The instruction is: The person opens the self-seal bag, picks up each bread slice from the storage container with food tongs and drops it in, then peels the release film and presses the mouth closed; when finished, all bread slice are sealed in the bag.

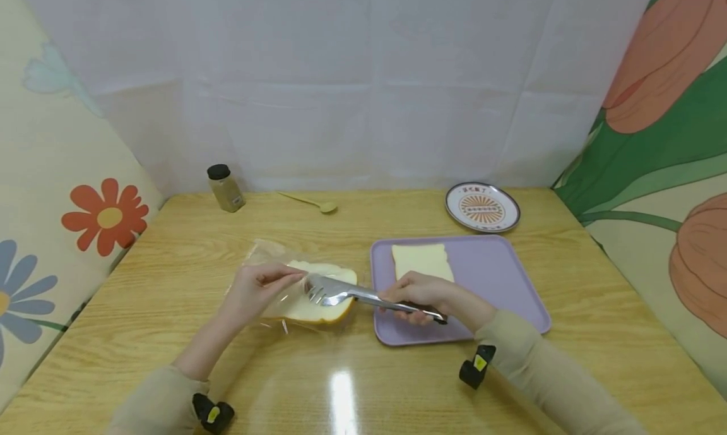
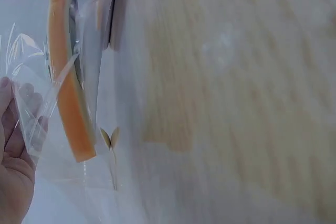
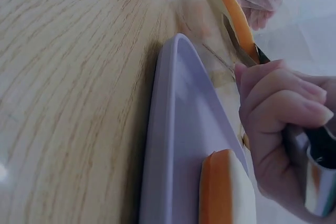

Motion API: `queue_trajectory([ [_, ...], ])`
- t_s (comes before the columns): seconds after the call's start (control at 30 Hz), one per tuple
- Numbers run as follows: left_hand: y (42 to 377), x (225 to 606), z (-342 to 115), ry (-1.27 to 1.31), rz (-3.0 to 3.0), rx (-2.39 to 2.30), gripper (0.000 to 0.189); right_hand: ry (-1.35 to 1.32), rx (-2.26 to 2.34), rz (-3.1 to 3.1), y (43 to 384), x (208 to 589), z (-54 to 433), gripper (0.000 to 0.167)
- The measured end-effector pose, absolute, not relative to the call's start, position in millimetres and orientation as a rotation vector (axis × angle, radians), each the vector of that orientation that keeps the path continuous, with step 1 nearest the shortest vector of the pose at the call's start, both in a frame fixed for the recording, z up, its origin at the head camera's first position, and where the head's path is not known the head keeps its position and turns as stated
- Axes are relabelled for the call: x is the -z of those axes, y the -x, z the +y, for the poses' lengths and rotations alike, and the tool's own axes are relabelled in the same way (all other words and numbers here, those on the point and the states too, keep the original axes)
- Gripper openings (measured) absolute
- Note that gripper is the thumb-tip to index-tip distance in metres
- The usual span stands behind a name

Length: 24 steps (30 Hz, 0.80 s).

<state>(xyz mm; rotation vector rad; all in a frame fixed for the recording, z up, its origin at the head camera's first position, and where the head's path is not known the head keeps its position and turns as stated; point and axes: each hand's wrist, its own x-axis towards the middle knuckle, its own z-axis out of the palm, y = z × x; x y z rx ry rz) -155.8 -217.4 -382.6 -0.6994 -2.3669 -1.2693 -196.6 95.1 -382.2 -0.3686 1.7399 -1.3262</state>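
My left hand (image 1: pixel 254 291) pinches the edge of a clear plastic bag (image 1: pixel 264 250) at the left of the table. A white bread slice (image 1: pixel 315 310) with an orange-brown crust lies at the bag's mouth, partly under the film. My right hand (image 1: pixel 421 294) grips a pair of metal tongs (image 1: pixel 369 296) with black handle parts. The tongs' fork-like end lies over that slice; in the right wrist view the tong arms (image 3: pixel 236 40) clasp the slice (image 3: pixel 240 19), raised on edge. Another bread slice (image 1: pixel 423 260) lies on the purple tray (image 1: pixel 494 290), just beyond my right hand.
At the back left stands a jar (image 1: pixel 226 192) with a black lid. A yellowish spoon (image 1: pixel 318 204) lies to its right. A patterned round plate (image 1: pixel 483 208) sits behind the tray. A white cloth (image 1: pixel 341 107) hangs along the table's back edge.
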Motion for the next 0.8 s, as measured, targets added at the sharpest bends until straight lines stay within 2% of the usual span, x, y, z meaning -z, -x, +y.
queue_trajectory([
  [0.3, 155, 379, -220, 0.633, -2.423, 1.239, 0.010, 0.278, 1.361, 1.640, 196, 384, 94, 0.035],
  [0.8, 154, 382, -215, 0.539, -2.359, 1.245, 0.009, 0.294, 1.384, 1.715, 187, 379, 74, 0.038],
])
